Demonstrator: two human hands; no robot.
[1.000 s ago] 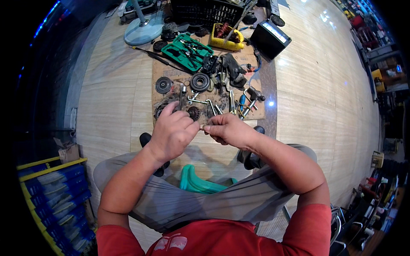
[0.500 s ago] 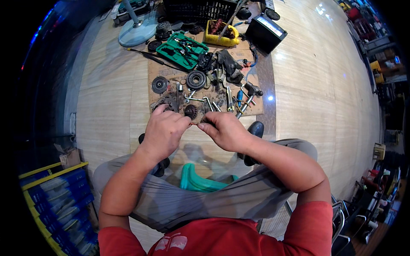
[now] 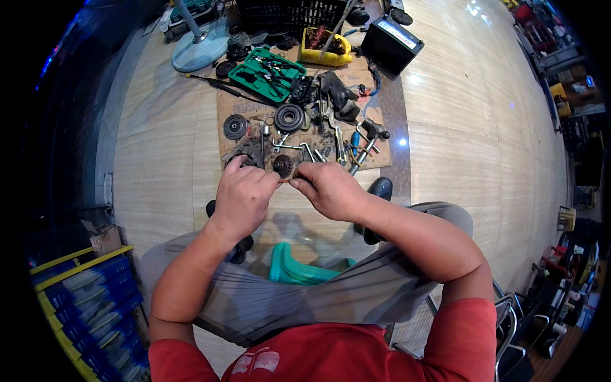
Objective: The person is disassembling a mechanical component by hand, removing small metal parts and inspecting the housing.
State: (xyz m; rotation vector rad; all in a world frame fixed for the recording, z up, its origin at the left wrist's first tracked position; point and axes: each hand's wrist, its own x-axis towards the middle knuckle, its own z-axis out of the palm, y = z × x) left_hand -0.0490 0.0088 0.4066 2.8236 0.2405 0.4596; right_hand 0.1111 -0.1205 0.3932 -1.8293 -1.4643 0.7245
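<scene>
**Small part worked between fingertips over parts-strewn mat**

Seated on a teal stool (image 3: pixel 299 270), a person pinches a small dark gear-like part (image 3: pixel 282 167) between both hands, just above a cardboard mat (image 3: pixel 232 143) on the wood floor. Left hand (image 3: pixel 245 194) and right hand (image 3: pixel 328 188) are both closed on it, fingertips meeting at centre; what the part is exactly can't be made out. Pulleys (image 3: pixel 289 116), wrenches & a green socket case (image 3: pixel 267 73) lie beyond. Judged best practice: keep the pinch firm, elbows braced on knees, work low over the mat so a slip drops the part w/ the rest, not across the floor.
</scene>
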